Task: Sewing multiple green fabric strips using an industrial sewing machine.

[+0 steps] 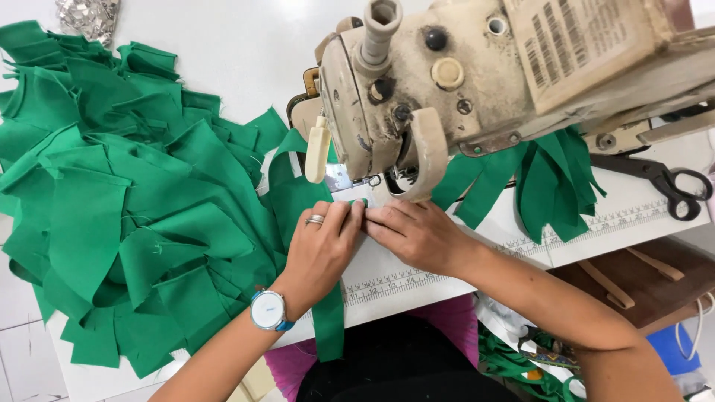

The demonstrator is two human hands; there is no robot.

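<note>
My left hand [324,249], with a ring and a blue-strapped wristwatch, pinches a narrow green fabric strip [298,195] just in front of the needle area of a worn beige sewing machine [447,82]. My right hand [417,234] presses the same strip from the right, fingertips touching those of my left hand. The strip runs back under the machine head and its other end hangs over the table's front edge [328,327]. The needle itself is hidden behind the machine head.
A big heap of green fabric pieces [119,201] covers the left of the white table [223,52]. More green strips [547,190] lie behind the machine at right. Black scissors [663,182] rest at far right. A ruler strip [462,257] lines the table edge.
</note>
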